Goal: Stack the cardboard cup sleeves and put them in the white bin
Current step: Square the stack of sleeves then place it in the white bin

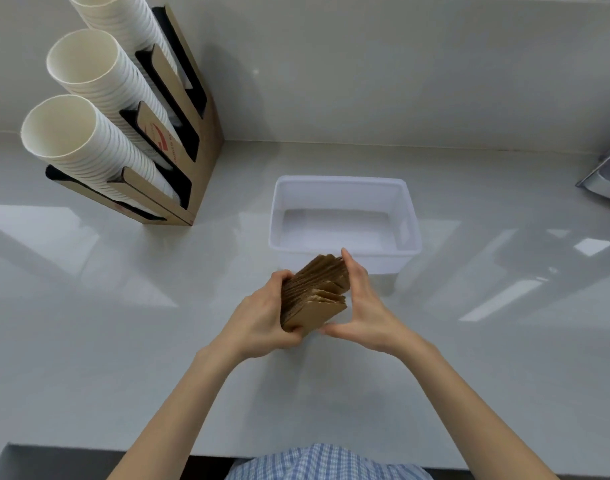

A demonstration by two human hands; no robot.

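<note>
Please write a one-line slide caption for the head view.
Both hands square a stack of cardboard sleeves before an empty white bin.

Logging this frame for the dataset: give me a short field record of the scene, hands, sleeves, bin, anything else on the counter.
left hand: grips the near-left end of the sleeve stack
right hand: presses the stack's right side, fingers spread
cup sleeves: brown cardboard, bunched but fanned, not squared; held above the counter
white bin: empty, just beyond the hands
cup holder: far left, three tilted stacks of white paper cups
counter: glossy pale grey
task state: sleeves not yet in the bin
</note>
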